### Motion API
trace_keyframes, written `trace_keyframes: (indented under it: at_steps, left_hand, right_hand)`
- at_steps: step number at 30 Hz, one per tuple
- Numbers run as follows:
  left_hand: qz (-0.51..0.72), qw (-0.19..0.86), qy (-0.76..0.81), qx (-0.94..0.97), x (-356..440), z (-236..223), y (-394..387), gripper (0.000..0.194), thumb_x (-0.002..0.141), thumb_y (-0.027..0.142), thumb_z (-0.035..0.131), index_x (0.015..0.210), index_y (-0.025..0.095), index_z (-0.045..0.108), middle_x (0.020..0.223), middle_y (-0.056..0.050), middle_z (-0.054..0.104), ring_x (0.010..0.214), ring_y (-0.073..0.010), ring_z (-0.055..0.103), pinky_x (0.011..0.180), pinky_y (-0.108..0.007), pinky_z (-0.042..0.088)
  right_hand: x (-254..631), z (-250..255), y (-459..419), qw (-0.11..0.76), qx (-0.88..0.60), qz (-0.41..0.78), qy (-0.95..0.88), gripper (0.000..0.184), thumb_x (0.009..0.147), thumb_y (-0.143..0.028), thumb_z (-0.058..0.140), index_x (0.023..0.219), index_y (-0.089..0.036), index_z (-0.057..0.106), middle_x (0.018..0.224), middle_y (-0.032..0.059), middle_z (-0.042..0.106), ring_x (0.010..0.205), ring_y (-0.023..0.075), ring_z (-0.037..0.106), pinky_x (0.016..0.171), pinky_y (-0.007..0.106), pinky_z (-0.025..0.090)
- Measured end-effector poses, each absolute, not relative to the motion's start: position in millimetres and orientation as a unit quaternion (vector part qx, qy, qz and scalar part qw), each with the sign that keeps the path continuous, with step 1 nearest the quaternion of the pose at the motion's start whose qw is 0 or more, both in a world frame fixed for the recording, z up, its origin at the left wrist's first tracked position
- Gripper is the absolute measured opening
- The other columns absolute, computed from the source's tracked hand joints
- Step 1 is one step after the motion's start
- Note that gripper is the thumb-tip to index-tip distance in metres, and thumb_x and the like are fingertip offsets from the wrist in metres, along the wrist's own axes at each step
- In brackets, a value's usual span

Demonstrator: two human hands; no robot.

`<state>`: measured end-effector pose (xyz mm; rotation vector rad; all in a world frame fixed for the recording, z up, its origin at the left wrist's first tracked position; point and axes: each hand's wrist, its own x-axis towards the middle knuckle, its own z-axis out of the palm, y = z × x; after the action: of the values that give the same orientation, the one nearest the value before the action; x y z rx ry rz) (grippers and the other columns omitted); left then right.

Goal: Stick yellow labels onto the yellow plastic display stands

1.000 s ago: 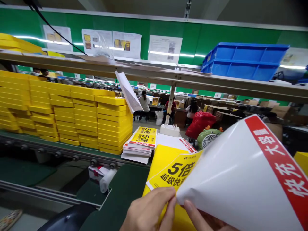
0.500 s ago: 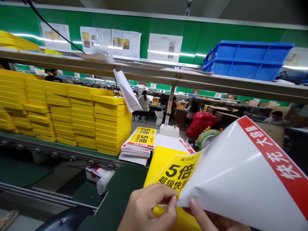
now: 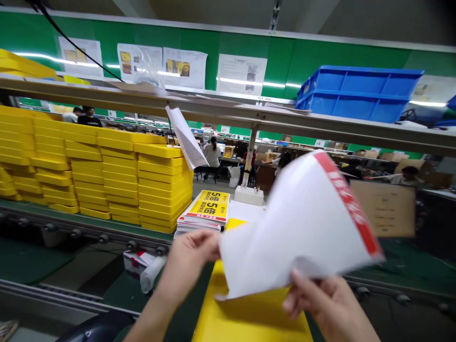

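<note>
A white sheet (image 3: 285,237) with a red printed band along one edge is raised in front of me, blurred. My left hand (image 3: 188,259) pinches its left edge. My right hand (image 3: 329,301) grips its lower right part. Under the sheet a flat yellow box (image 3: 245,316) lies on the green bench. Just behind it sits a pile of printed yellow and red sheets (image 3: 204,211).
Tall stacks of flat yellow boxes (image 3: 107,173) stand at the left behind a roller track (image 3: 89,232). A blue crate (image 3: 356,92) rests on the overhead shelf (image 3: 228,114). A hanging paper (image 3: 185,137) dangles from the shelf. People sit at benches far behind.
Both hands have lifted the white sheet up and left off the yellow box, so the box top now shows bare. My left hand moved up to the sheet's left edge.
</note>
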<state>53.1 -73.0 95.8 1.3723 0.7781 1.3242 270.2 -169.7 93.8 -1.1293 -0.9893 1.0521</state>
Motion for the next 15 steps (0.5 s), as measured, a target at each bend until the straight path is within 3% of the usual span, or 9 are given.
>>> trace_keyframes:
  at_steps: [2,4,8,10,13,15]
  left_hand:
    - [0.626,0.519,0.338,0.474,27,88,-41,0.016,0.076,0.029,0.066,0.078,0.014,0.066,0.072,-0.002,0.070,0.068,-0.0181,0.068,0.057,-0.021,0.058]
    - [0.673,0.494,0.345,0.430,-4,79,-19,0.012,0.079,0.027,0.062,0.076,0.017,0.066,0.069,0.003,0.070,0.071,-0.0174,0.069,0.055,-0.018,0.057]
    - [0.765,0.414,0.339,0.358,-57,66,-11,0.009,0.081,0.026,0.064,0.073,0.023,0.062,0.072,0.010,0.070,0.080,-0.0160,0.068,0.063,-0.017,0.059]
    - [0.812,0.366,0.324,0.319,-74,64,-18,0.009,0.083,0.024,0.063,0.074,0.025,0.061,0.077,0.011,0.071,0.093,-0.0168,0.065,0.073,-0.019,0.060]
    - [0.868,0.268,0.309,0.282,-92,63,-27,0.007,0.083,0.022,0.060,0.081,0.029,0.061,0.088,0.013,0.069,0.106,-0.0188,0.060,0.080,-0.024,0.060]
    - [0.860,0.147,0.328,0.364,-99,63,-33,0.021,0.088,0.025,0.053,0.105,0.038,0.056,0.105,0.015,0.065,0.112,-0.0192,0.055,0.085,-0.027,0.059]
  right_hand:
    - [304,90,-142,0.643,-0.459,0.461,-0.404,0.026,0.069,-0.035,0.075,0.079,-0.013,0.067,0.048,0.0010,0.062,0.042,0.0096,0.055,0.040,0.015,0.046]
    - [342,82,-106,0.678,-0.473,0.440,-0.350,0.029,0.066,-0.024,0.079,0.087,-0.012,0.064,0.052,0.0003,0.063,0.046,0.0095,0.056,0.043,0.015,0.047]
    - [392,54,-31,0.740,-0.486,0.381,-0.267,0.014,0.073,-0.007,0.067,0.074,-0.014,0.055,0.061,-0.0039,0.063,0.058,0.0076,0.061,0.059,0.015,0.053]
    - [392,40,1,0.746,-0.494,0.367,-0.255,0.016,0.080,-0.008,0.059,0.069,-0.014,0.050,0.064,-0.0049,0.061,0.064,0.0083,0.062,0.065,0.021,0.054]
    - [370,26,31,0.702,-0.532,0.377,-0.288,0.020,0.085,-0.017,0.057,0.066,-0.013,0.051,0.066,-0.0042,0.059,0.064,0.0101,0.061,0.062,0.025,0.054]
    - [357,25,39,0.644,-0.563,0.391,-0.339,0.021,0.085,-0.024,0.059,0.067,-0.013,0.055,0.066,-0.0034,0.060,0.060,0.0103,0.060,0.060,0.026,0.052]
